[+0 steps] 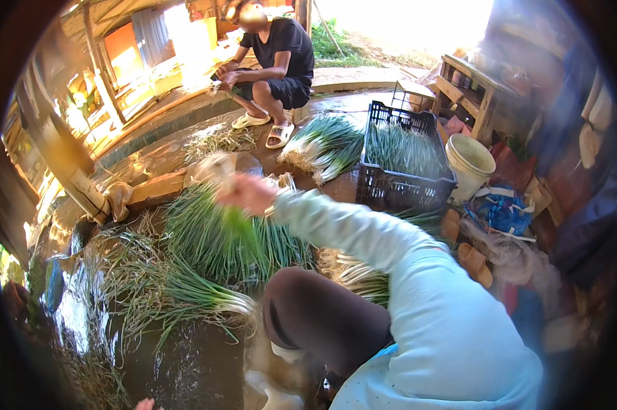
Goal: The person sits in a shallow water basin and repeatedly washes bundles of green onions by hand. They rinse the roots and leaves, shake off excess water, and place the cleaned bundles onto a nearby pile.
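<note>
My right hand [249, 194], blurred by motion, is reached out over a large heap of spring onions [199, 236]. Its fingers are closed around a spring onion [240, 231], whose bright green leaves hang below the hand; a pale blur shows above it. Of my left hand [144, 404] only a bit of fingertip shows at the bottom edge, so its fingers are hidden. A cleaned-looking bunch of spring onions [216, 299] lies in front of my knee, white ends toward me. More spring onions [363, 275] lie beside my leg, partly behind my right arm.
A co-worker [281, 51] squats at the back, hands together on something thin. Near them lie another bunch of spring onions [325, 145] and dry trimmings [219, 142]. A black crate [407, 184] of spring onions, a whitish bucket [470, 164] and a wooden shelf [469, 96] stand right.
</note>
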The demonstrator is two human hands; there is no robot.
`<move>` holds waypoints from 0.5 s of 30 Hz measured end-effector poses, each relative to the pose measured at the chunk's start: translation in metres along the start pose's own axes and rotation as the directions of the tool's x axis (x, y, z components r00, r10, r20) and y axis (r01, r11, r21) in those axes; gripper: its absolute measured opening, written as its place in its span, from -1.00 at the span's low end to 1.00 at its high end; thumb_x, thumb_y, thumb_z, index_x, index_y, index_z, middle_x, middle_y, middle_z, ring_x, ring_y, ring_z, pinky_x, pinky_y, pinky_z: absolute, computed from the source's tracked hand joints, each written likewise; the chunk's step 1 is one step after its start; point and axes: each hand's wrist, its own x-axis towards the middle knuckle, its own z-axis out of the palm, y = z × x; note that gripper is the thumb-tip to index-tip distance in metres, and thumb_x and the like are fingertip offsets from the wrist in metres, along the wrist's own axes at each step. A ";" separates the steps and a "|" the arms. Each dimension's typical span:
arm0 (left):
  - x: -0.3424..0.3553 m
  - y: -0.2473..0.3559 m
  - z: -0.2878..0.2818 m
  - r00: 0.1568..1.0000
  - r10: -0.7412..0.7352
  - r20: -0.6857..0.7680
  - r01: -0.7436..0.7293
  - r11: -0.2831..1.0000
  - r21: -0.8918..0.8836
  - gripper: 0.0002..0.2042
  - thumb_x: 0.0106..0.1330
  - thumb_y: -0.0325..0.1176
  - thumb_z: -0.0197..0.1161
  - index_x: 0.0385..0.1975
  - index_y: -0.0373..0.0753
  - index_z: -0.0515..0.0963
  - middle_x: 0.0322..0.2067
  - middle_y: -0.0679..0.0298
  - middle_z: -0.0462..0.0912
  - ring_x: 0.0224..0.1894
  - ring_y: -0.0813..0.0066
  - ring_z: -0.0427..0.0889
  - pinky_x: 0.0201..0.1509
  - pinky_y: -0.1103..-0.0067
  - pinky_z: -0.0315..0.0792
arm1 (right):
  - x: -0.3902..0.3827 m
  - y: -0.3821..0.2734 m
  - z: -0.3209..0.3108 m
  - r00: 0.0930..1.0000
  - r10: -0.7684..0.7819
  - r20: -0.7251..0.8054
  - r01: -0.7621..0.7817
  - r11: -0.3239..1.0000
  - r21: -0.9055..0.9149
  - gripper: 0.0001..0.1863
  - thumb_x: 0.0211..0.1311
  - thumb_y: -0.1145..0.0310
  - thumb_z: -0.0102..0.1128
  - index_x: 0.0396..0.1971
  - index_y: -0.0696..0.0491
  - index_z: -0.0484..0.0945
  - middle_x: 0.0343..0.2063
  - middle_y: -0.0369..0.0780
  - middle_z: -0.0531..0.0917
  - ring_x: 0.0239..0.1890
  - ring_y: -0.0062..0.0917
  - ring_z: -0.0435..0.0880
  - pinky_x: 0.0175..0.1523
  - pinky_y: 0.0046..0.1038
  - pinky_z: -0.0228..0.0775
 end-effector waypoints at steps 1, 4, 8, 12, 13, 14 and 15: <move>0.022 0.030 -0.016 0.996 0.071 -0.045 -0.075 0.991 -0.108 -0.76 0.18 -0.47 0.25 -0.14 -0.28 0.57 -0.13 0.11 0.59 -0.04 0.20 0.51 0.10 0.38 0.35 | -0.023 0.003 -0.038 0.995 0.002 -0.104 -0.018 0.989 -0.150 -0.80 0.23 0.24 0.17 -0.30 0.06 0.56 -0.25 -0.21 0.63 -0.20 -0.50 0.62 -0.01 -0.42 0.48; 0.071 0.113 -0.068 0.929 0.370 0.009 -0.324 0.825 -0.463 -0.81 0.19 -0.53 0.19 -0.19 -0.28 0.57 -0.18 0.13 0.58 0.02 0.10 0.44 0.18 0.28 0.27 | -0.097 -0.010 -0.141 0.937 0.171 -0.305 -0.280 0.890 -0.361 -0.73 0.27 0.20 0.14 -0.21 0.09 0.56 -0.30 -0.23 0.66 -0.20 -0.51 0.63 0.01 -0.43 0.46; 0.111 0.178 -0.074 0.525 0.825 -0.208 -0.692 0.271 -0.669 -0.77 0.35 -0.20 -0.02 -0.26 -0.13 0.55 -0.14 0.29 0.51 -0.09 0.35 0.41 0.00 0.37 0.37 | -0.185 -0.045 -0.211 0.876 -0.017 -0.482 -0.282 0.793 -0.540 -0.62 0.26 0.05 0.12 -0.23 0.09 0.55 -0.33 -0.21 0.66 -0.22 -0.48 0.63 -0.05 -0.45 0.44; 0.115 0.220 -0.051 0.408 0.894 -0.187 -0.692 0.168 -0.702 -0.79 0.33 -0.22 0.00 -0.26 -0.13 0.55 -0.14 0.30 0.51 -0.09 0.36 0.41 0.00 0.38 0.37 | -0.238 -0.070 -0.239 0.835 -0.006 -0.550 -0.548 0.072 -0.833 -0.56 0.25 -0.05 0.07 -0.30 0.09 0.47 -0.48 -0.09 0.62 -0.43 -0.26 0.64 -0.27 -0.30 0.46; 0.114 0.230 -0.044 0.395 0.901 -0.179 -0.686 0.159 -0.710 -0.79 0.32 -0.22 0.00 -0.26 -0.13 0.55 -0.14 0.30 0.51 -0.09 0.36 0.41 0.00 0.38 0.37 | -0.244 -0.066 -0.240 0.840 0.010 -0.542 -0.542 -0.001 -0.840 -0.56 0.24 -0.05 0.07 -0.29 0.10 0.45 -0.50 -0.08 0.61 -0.45 -0.25 0.64 -0.29 -0.26 0.45; 0.113 0.238 -0.038 0.381 0.908 -0.174 -0.683 0.149 -0.715 -0.79 0.32 -0.23 0.00 -0.26 -0.13 0.55 -0.14 0.30 0.51 -0.09 0.37 0.42 0.00 0.38 0.37 | -0.249 -0.060 -0.239 0.857 0.003 -0.515 -0.514 -0.061 -0.856 -0.55 0.24 -0.06 0.07 -0.29 0.10 0.43 -0.52 -0.07 0.60 -0.47 -0.23 0.63 -0.31 -0.23 0.43; 0.113 0.246 -0.032 0.371 0.913 -0.170 -0.679 0.142 -0.720 -0.80 0.31 -0.23 0.01 -0.26 -0.13 0.55 -0.14 0.30 0.51 -0.09 0.37 0.42 0.00 0.38 0.37 | -0.254 -0.049 -0.233 0.898 -0.042 -0.438 -0.439 -0.160 -0.884 -0.57 0.21 -0.02 0.10 -0.24 0.09 0.40 -0.50 -0.10 0.60 -0.42 -0.24 0.63 -0.29 -0.21 0.44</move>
